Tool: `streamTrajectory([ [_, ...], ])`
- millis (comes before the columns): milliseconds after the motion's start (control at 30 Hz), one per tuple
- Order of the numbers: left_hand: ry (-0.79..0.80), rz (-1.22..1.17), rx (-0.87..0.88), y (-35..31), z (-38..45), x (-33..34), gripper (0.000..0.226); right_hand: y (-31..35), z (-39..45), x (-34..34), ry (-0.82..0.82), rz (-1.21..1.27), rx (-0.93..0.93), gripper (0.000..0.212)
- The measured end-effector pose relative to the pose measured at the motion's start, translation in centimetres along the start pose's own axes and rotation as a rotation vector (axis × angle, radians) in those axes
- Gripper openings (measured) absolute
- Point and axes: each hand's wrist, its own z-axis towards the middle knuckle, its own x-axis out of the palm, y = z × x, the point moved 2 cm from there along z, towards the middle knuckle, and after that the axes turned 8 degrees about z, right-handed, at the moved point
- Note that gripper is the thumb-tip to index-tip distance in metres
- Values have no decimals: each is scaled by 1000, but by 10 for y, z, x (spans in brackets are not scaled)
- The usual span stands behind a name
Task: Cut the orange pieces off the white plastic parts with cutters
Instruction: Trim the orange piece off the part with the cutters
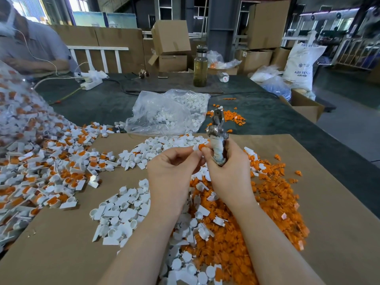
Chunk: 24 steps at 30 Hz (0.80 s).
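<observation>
The left hand (172,171) pinches a white part with its orange piece (199,147) above the worktop (339,233), the right hand (228,167) wraps the cutters (217,128) upright — best to bring the blades down onto the joint, flush against white.

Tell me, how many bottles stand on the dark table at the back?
1. The tall bottle with yellowish liquid stands upright at the far middle of the table. Others may be hidden behind bags.
</observation>
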Motion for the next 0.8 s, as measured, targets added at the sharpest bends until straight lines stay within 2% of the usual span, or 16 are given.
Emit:
streamTrajectory([
  [200, -59, 121, 62, 0, 1, -1, 16, 4, 1, 0, 31, -67, -18, 18],
  [333, -64, 133, 60, 1, 1, -1, 8, 4, 1, -1, 71, -79, 12, 12],
  [633, -62, 190, 108, 2, 3, -2, 14, 5, 1, -1, 57, -97, 38, 10],
  [800, -76, 209, 98, 2, 4, -3, 14, 6, 1, -2, 100, -95, 52, 10],
])
